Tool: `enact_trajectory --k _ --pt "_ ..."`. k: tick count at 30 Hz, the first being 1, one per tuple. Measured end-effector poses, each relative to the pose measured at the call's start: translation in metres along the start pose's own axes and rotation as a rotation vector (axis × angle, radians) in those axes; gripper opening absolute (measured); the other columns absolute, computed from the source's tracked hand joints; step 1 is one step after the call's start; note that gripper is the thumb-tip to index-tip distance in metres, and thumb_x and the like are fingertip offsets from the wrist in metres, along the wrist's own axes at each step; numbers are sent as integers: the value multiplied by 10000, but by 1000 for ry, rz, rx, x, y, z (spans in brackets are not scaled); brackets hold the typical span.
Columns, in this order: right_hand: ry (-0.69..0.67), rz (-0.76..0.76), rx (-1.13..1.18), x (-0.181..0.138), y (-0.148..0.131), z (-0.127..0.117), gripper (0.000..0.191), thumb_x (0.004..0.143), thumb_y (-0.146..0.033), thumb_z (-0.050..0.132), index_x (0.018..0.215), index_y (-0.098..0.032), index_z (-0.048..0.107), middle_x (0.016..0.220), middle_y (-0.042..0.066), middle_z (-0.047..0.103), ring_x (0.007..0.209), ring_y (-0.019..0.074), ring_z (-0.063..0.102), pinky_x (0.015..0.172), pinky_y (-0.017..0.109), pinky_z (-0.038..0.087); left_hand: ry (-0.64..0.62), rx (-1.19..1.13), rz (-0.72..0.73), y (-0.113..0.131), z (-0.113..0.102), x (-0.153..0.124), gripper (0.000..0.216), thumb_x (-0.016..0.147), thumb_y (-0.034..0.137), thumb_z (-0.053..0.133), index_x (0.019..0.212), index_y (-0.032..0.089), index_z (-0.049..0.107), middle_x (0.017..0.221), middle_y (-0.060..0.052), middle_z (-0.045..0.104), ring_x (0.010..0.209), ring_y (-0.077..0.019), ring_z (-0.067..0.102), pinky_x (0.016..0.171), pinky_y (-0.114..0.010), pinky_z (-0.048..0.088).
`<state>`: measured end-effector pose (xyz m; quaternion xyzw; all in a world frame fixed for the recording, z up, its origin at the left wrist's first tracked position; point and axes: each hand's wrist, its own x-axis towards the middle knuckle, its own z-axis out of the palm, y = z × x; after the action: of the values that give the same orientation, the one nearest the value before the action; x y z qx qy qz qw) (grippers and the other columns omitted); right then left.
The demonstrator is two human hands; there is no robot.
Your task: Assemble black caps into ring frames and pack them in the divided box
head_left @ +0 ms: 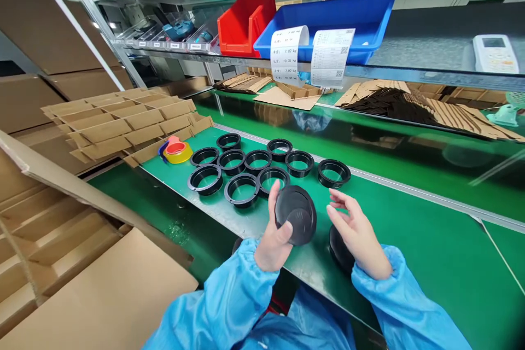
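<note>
My left hand [275,236] grips a round black plastic cap [297,213], held up on edge above the green mat [410,240]. My right hand [356,232] hovers just right of the cap with its fingers loosely apart, holding nothing. Under that hand a second black disc [338,249] lies on the mat, partly hidden. Several black plastic rings [241,188] sit in rows on the mat just beyond my hands, and one ring [333,172] stands apart on the right.
Cardboard divider grids [123,120] and open cartons [61,240] fill the left side. Rolls of coloured tape [177,151] lie by the rings. A conveyor belt [369,136] runs behind. A red bin [245,22], a blue tray [348,19] with paper labels, and a white scale [494,53] sit on the shelf.
</note>
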<state>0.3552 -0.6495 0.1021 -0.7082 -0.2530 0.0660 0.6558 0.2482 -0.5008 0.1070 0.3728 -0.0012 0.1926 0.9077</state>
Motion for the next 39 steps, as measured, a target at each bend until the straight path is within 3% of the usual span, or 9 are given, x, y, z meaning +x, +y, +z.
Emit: enact_trajectory --k 4,7,9,12,15,17,24,29,39 --pt "-357 370 494 -11 -9 20 495 859 -612 737 1144 -215 654 1078 76 655 973 246 635 784 333 563 44 249 304 -10 7 -5 1405 448 374 1001 1570 355 154 1599 -99 299 1448 -378 317 1186 -471 308" --pt "-385 374 641 -8 -12 22 444 839 -564 785 1089 -216 666 998 33 666 905 190 635 776 264 535 -44 184 262 -11 9 -10 1164 500 591 929 1497 332 388 1618 -39 282 1515 -374 142 1235 -451 213" --pt "-319 256 543 -1 -15 13 440 846 -555 774 1113 -222 670 1018 27 669 950 200 628 846 283 521 -27 28 91 -5 8 -8 911 701 767 701 1474 371 424 1607 2 316 1510 -342 190 1226 -456 242" --pt "-396 2 170 10 -22 -7 381 899 -511 699 1150 -224 695 1092 54 675 1048 264 609 969 381 481 3 -103 -298 3 2 2 684 919 693 475 1500 342 389 1525 -58 453 1409 -324 414 1175 -512 320" --pt "-429 -101 -107 12 -25 -14 335 922 -449 643 1190 -255 696 1035 44 691 950 266 634 917 402 503 -150 -180 -709 0 -7 10 697 925 688 465 1422 202 511 1350 -157 609 1255 -375 564 1091 -609 372" --pt "-372 -77 -147 10 -22 -13 322 917 -437 636 1177 -256 689 957 32 689 854 250 639 829 383 526 -247 -232 -829 -5 -12 10 768 888 760 443 1360 168 569 1304 -172 638 1228 -413 570 1029 -668 387" --pt "-81 -332 -235 -4 -5 -14 287 1033 -418 484 1227 -303 661 1209 90 543 1131 285 520 968 452 485 -198 -379 -591 -5 -9 11 590 913 606 511 1356 221 568 1365 -101 606 1327 -360 474 1095 -684 280" --pt "-172 -395 -434 -10 6 -6 374 1066 -473 378 1234 -342 686 1317 95 486 1229 328 397 1031 541 414 -92 -426 -498 -9 -6 15 585 835 564 610 1300 208 608 1338 -119 615 1357 -381 439 1119 -635 276" --pt "-235 -206 -180 -6 2 -3 491 1065 -563 313 1233 -303 693 1357 98 471 1280 300 417 978 445 515 -25 -577 -554 -9 -10 16 525 839 590 592 1217 227 636 1273 -102 642 1246 -352 538 1101 -664 257"
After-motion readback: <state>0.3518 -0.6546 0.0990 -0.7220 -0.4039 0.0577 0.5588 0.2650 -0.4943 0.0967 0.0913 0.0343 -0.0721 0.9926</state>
